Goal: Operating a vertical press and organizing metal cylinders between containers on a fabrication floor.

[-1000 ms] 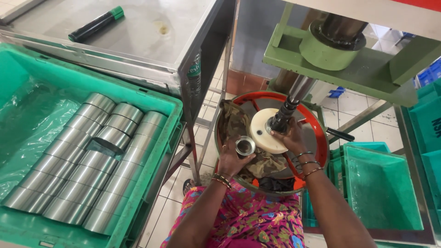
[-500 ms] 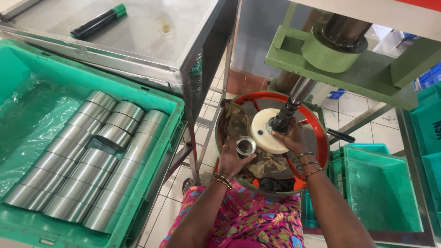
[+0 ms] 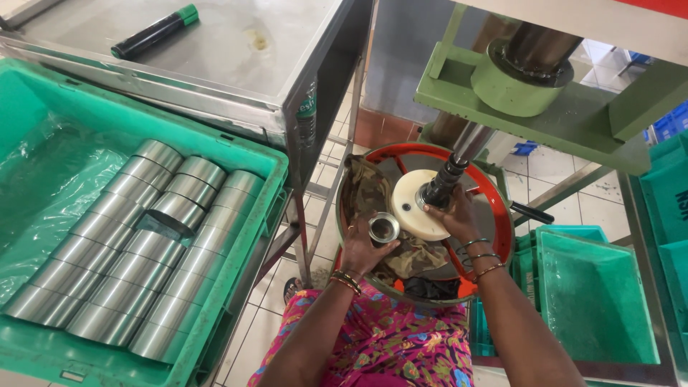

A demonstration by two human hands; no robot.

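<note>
My left hand (image 3: 365, 251) grips a short shiny metal ring (image 3: 384, 228), open end up, beside a cream round disc (image 3: 412, 208). My right hand (image 3: 453, 213) rests on that disc, fingers touching the base of a dark spindle (image 3: 443, 183) that comes down from the green press (image 3: 545, 100). A red wheel rim (image 3: 494, 193) surrounds the disc, with a crumpled olive cloth (image 3: 369, 188) lying inside it. Bangles are on both wrists.
A green crate (image 3: 43, 107) at left holds several rows of steel cylinders (image 3: 136, 244) on clear plastic. A steel table (image 3: 215, 57) with a black and green marker (image 3: 154, 31) stands behind. Green bins (image 3: 595, 301) sit at right.
</note>
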